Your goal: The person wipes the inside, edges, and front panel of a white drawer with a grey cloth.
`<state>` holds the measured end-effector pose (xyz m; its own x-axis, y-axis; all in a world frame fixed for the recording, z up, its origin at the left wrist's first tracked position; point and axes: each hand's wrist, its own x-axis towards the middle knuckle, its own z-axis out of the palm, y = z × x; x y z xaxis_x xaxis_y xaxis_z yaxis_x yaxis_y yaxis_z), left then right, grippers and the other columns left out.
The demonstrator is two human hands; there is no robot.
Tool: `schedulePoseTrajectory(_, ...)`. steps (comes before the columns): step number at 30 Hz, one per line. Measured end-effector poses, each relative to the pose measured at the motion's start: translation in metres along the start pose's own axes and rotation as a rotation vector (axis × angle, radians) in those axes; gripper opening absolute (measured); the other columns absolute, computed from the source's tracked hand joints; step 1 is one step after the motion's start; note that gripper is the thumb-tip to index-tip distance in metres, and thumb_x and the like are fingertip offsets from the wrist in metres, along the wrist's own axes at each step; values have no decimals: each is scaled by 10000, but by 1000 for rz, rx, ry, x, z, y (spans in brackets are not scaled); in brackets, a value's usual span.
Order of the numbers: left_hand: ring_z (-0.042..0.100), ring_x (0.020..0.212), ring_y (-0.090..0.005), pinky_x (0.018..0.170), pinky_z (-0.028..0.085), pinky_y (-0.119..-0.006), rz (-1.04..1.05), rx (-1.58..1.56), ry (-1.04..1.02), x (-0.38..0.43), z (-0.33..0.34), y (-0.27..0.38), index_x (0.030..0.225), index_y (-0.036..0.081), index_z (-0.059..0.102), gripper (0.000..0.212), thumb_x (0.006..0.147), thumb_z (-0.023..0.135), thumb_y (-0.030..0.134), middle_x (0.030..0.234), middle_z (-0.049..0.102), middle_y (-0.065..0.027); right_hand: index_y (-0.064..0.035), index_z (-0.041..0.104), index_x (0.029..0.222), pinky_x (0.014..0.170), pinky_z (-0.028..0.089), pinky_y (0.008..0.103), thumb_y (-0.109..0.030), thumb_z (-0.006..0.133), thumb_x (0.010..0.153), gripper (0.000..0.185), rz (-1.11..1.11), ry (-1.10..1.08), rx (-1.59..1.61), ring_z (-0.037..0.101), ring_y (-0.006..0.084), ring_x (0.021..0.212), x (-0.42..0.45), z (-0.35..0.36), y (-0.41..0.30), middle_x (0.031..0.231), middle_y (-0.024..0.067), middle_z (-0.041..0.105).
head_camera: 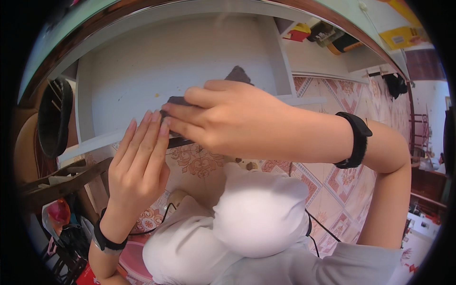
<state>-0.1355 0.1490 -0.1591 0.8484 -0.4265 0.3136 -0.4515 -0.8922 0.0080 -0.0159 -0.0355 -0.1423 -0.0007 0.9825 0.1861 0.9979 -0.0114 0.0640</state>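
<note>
A white drawer (135, 71) stands pulled out before me, with small specks on its bottom. My right hand (228, 114) reaches in from the right and grips a dark grey cloth (178, 100) near the drawer's front edge. Part of the cloth sticks up beyond the knuckles. My left hand (142, 156) lies over the drawer's front edge, fingers straight and side by side, the fingertips touching or almost touching the cloth and the right fingertips. Whether the left hand holds any of the cloth cannot be told. Both wrists wear black bands.
Above the drawer runs a tabletop edge (117, 14). Boxes and dark containers (326, 34) lie in a compartment at the upper right. A black oval item (55, 117) stands left of the drawer, above a dark wooden frame (67, 181). Patterned tiles (320, 178) cover the floor.
</note>
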Motion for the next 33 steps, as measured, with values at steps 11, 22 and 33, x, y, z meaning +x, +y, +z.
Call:
schedulePoseTrajectory(11, 554, 1094, -314, 994, 402, -424, 209, 1, 30, 63, 25, 47, 1037, -112, 584, 346, 735, 508, 40, 1123, 577, -231, 7, 631, 961, 751, 437, 250, -117, 583, 667, 322, 166, -107, 15, 516, 155, 872, -80, -31, 16, 1125, 75, 598)
schedulePoseTrajectory(22, 540, 1119, -288, 1033, 355, -410, 352, 23, 102, 127, 52, 92, 1016, -99, 602, 353, 722, 500, 67, 1129, 584, -212, -31, 577, 1130, 683, 433, 262, -70, 581, 680, 452, 341, -359, -105, 472, 159, 767, -154, -57, 26, 1238, 53, 540)
schedulePoseTrajectory(33, 546, 1095, -319, 968, 409, -462, -14, -231, 234, 117, 19, 36, 1037, -47, 582, 369, 668, 563, -40, 1118, 587, -173, -52, 554, 1179, 712, 448, 292, 26, 552, 650, 535, 516, -393, -140, 462, 193, 736, -197, -71, 37, 1236, 27, 550)
